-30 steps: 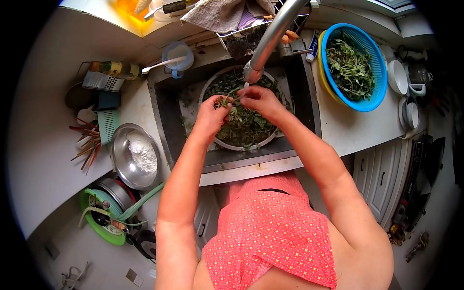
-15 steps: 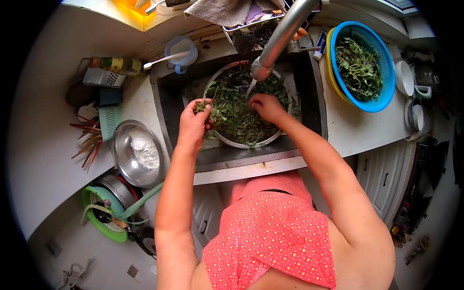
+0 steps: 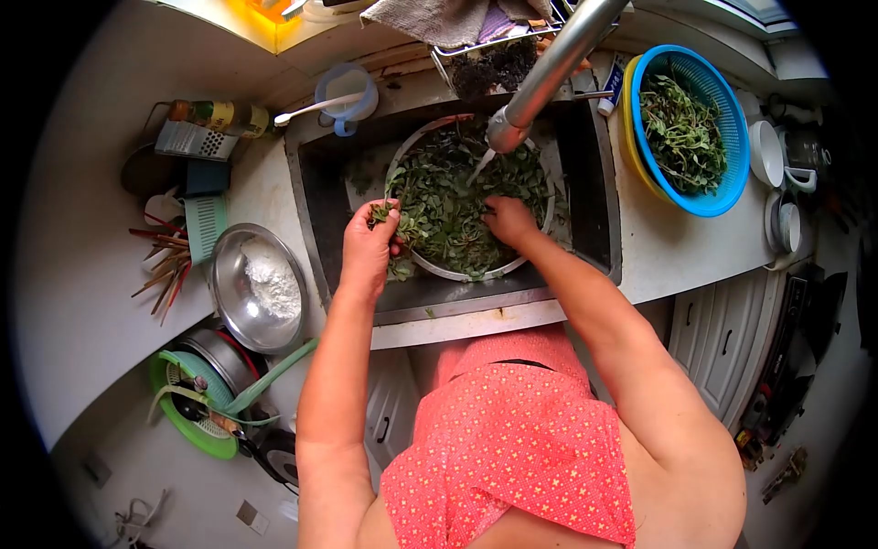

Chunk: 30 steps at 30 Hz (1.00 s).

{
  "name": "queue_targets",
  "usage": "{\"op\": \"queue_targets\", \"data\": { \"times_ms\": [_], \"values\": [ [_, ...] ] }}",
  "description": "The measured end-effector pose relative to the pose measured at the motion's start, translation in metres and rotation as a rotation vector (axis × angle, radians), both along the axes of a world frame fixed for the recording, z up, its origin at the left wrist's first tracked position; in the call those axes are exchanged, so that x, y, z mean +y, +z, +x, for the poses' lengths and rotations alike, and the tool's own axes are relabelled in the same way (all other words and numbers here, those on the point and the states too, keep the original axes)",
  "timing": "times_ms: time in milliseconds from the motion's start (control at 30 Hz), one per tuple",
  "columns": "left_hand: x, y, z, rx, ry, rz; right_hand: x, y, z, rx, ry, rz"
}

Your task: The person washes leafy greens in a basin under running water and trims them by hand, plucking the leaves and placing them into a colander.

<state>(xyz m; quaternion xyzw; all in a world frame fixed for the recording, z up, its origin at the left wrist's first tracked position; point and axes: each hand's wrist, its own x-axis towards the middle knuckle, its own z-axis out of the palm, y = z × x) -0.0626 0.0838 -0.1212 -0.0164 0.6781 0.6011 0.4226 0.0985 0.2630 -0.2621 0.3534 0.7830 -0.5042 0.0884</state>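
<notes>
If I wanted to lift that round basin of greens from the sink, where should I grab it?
I'd take the round basin by its rim, left and right sides together, from above: the rim rings the greens, while the walls of the sink surround it. The tap hangs over the far part, so approaching from the near side looks easier.

Bottle (image 3: 229,117): yellow label's showing dark marks, too tiny to read
Tube (image 3: 612,89): print's blurring out, nothing legible
</notes>
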Motion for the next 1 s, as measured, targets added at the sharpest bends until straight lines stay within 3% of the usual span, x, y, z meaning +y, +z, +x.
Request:
{"op": "queue_targets", "data": {
  "times_ms": [33,67,133,267,400,500,533,633,700,733,800,867,933,967,1000],
  "values": [
    [0.0,0.0,0.0,-0.002,-0.007,0.002,0.004,0.001,-0.002,0.036,-0.137,-0.36],
    [0.001,0.0,0.0,-0.003,-0.015,0.008,0.01,0.005,0.001,0.036,-0.135,-0.353],
    [0.002,-0.001,0.001,-0.015,-0.037,0.031,0.025,0.062,-0.003,0.094,-0.267,-0.748],
    [0.013,-0.001,0.008,-0.058,-0.1,0.06,0.032,0.079,0.001,0.198,-0.279,-0.828],
    [0.033,0.001,0.023,-0.11,-0.186,0.095,0.014,0.103,0.0,0.348,-0.283,-0.767],
    [0.045,-0.003,0.04,-0.136,-0.209,0.18,-0.013,0.118,-0.003,0.59,-0.018,0.162],
    [0.048,-0.004,0.043,-0.16,-0.2,0.209,-0.018,0.128,-0.005,0.64,0.109,0.253],
    [0.045,-0.005,0.047,-0.168,-0.135,0.152,-0.031,0.118,0.002,0.672,0.143,0.258],
    [0.036,-0.009,0.044,-0.19,-0.121,0.099,-0.027,0.112,0.008,0.59,0.108,-0.263],
    [0.03,-0.011,0.044,-0.191,-0.121,0.094,-0.024,0.11,0.009,0.59,0.107,-0.268],
    [0.022,-0.012,0.045,-0.107,-0.122,0.061,-0.013,0.103,0.004,0.369,-0.015,-0.694],
    [0.015,-0.012,0.045,-0.124,-0.032,0.089,0.0,0.062,-0.003,0.339,-0.132,-0.457],
    [0.008,-0.009,0.043,-0.141,0.06,0.119,0.028,0.022,-0.009,0.371,-0.186,-0.059],
    [0.004,-0.004,0.041,-0.123,0.079,0.096,0.042,0.037,-0.017,0.241,-0.186,0.118],
    [0.001,-0.001,0.039,-0.104,0.1,0.074,0.052,0.03,-0.024,0.243,-0.179,0.114]
  ]
}}
